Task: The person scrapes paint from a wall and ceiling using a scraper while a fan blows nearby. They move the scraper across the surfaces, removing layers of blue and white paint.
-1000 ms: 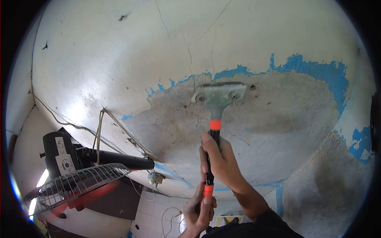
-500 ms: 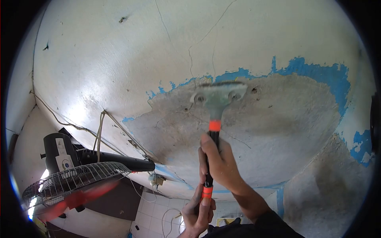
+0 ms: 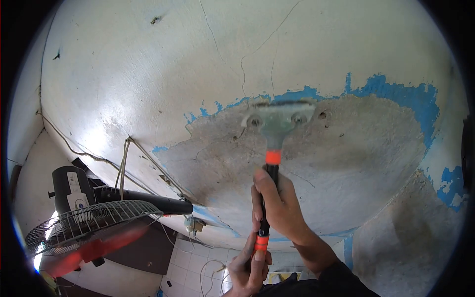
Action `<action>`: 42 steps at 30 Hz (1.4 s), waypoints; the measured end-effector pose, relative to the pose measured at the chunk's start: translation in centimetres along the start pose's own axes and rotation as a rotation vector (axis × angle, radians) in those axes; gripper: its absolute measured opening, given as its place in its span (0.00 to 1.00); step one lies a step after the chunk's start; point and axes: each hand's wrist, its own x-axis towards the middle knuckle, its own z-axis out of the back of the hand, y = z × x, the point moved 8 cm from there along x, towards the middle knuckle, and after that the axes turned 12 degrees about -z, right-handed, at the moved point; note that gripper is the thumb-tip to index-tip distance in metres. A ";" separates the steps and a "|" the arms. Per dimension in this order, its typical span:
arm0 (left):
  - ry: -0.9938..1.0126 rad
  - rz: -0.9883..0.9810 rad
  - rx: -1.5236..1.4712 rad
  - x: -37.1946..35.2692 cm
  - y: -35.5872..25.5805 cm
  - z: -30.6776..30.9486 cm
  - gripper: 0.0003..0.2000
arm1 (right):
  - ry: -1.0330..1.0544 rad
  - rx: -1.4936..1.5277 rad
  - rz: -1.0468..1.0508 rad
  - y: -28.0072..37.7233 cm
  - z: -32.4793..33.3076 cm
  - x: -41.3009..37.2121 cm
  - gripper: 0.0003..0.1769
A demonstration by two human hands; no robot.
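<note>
Grips scraper [image 3: 277, 122] with fingers [image 3: 257, 200] closed round handle, right hand [image 3: 278, 208] above left hand [image 3: 250, 265]; presses blade against ceiling [image 3: 148, 64] above fingers, at blue paint [image 3: 307, 92] edge; fan [image 3: 89, 222] and wires [image 3: 123, 163] left of fingers.

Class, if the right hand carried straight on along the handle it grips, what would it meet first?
Probably the orange band of the scraper, just past the right hand; beyond it, the ceiling.

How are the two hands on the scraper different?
The right hand grips the scraper mid-handle; the left hand grips its orange end. The right hand shows whole; the left hand is cut off at the picture's bottom. Both are closed around the handle.
</note>
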 end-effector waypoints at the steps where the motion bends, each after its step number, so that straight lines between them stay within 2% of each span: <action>1: 0.029 -0.115 0.023 -0.4 0.5 0.1 0.26 | 0.002 -0.009 0.001 -0.9 0.3 -0.2 0.18; 2: 0.060 -0.231 0.049 -0.7 0.8 0.1 0.24 | 0.004 -0.016 0.003 -1.3 0.5 -0.3 0.18; 6: 0.074 -0.203 0.009 0.0 1.0 0.0 0.26 | -0.012 0.023 -0.031 -0.5 0.5 -0.2 0.18; 9: 0.008 0.117 -0.056 -0.3 1.3 0.2 0.28 | -0.029 0.054 -0.027 -0.4 0.5 -0.3 0.19; 12: 0.118 0.083 -0.055 -0.7 1.2 0.2 0.23 | -0.056 0.113 -0.047 -0.3 0.7 -0.9 0.22; 16: 0.060 0.169 -0.079 -0.2 0.4 -0.1 0.28 | -0.068 0.116 -0.040 0.0 1.0 -1.0 0.21; 22: 0.091 0.191 -0.091 -0.5 0.9 0.2 0.29 | -0.112 0.087 -0.005 -0.1 0.9 -0.9 0.19; 25: 0.071 0.216 -0.175 -0.2 0.4 0.6 0.23 | -0.117 0.096 -0.026 0.4 0.7 -0.9 0.19; 28: 0.099 0.202 -0.138 -0.2 0.9 0.6 0.23 | -0.110 0.102 -0.040 0.0 0.7 -1.1 0.20; 31: 0.085 0.291 -0.202 -0.5 0.6 0.5 0.24 | -0.130 0.072 -0.010 -0.1 0.9 -0.9 0.20; 42: 0.074 0.255 -0.168 -0.4 0.6 0.9 0.24 | -0.122 0.054 -0.007 0.6 0.5 -0.8 0.20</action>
